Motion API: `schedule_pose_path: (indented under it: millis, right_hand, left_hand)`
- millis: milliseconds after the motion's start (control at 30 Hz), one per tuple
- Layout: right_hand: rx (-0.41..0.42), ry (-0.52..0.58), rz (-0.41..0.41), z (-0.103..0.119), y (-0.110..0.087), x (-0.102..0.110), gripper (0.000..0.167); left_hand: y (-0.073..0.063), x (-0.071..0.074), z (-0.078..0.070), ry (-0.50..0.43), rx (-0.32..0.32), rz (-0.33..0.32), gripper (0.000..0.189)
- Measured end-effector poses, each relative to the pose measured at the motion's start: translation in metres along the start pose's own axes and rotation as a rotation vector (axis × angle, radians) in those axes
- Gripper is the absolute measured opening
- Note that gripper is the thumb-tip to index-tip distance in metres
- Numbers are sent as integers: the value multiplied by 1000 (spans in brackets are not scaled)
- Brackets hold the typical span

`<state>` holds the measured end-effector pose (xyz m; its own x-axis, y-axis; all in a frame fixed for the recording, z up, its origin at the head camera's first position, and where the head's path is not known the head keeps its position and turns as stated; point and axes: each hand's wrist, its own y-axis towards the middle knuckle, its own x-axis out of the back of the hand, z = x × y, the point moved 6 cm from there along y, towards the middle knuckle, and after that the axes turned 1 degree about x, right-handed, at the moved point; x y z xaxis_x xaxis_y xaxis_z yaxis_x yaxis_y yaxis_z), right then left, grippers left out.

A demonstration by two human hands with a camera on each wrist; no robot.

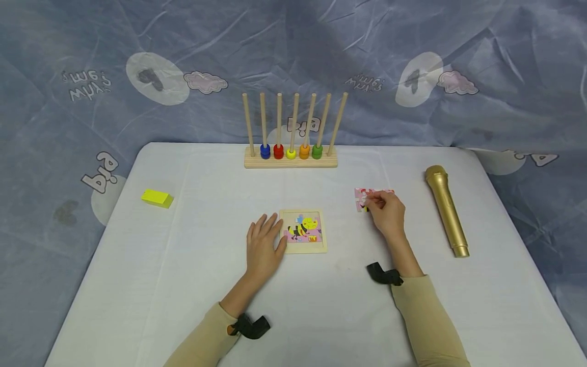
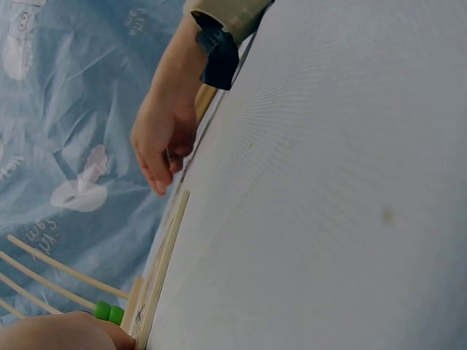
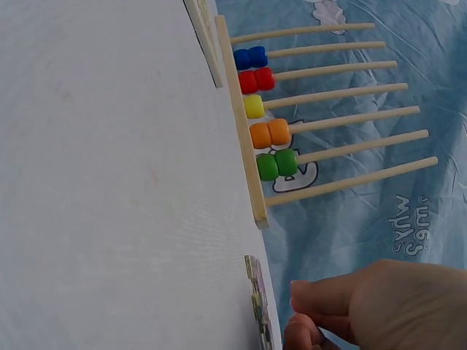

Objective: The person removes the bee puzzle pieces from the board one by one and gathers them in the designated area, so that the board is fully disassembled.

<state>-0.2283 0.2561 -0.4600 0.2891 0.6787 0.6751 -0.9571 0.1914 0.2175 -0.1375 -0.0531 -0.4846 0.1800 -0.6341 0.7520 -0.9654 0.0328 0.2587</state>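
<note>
My left hand lies with spread fingers at the left edge of a square wooden puzzle tray. A bee picture fills the tray. In the left wrist view, part of that hand shows beside the tray's thin edge. My right hand hovers at flat pink puzzle pieces, covering some of them. Its fingers are loosely bent, thumb near the index finger. In the right wrist view, that hand is just above the pieces, and no piece shows between its fingertips.
A wooden peg stand with coloured beads stands at the table's back. A gold microphone-shaped tube lies on the right, a yellow block on the left. White cloth covers the table; a blue-grey printed sheet hangs behind.
</note>
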Motion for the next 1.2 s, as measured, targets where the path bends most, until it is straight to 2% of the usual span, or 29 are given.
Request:
schedule_pose_path:
  millis: [133, 333, 500, 633, 700, 833, 1200]
  right_hand:
    - [-19, 93, 24, 9, -4, -5, 20]
    - [-14, 184, 159, 37, -20, -31, 26]
    - [91, 196, 295, 70, -41, -58, 31]
    - [190, 221, 367, 93, -57, -74, 34]
    - [226, 226, 377, 100, -61, -78, 35]
    - [246, 220, 378, 106, -65, -83, 35]
    - [237, 211, 384, 107, -66, -87, 34]
  left_hand:
    - [0, 0, 0, -2, -5, -8, 42]
    - [0, -3, 1, -5, -12, -13, 42]
    - [0, -4, 2, -4, -9, -10, 42]
    - [0, -4, 2, -1, -8, -7, 41]
    - [0, -4, 2, 6, -10, -5, 41]
    - [1, -4, 1, 12, -20, -9, 41]
    - [1, -1, 0, 17, -24, -13, 41]
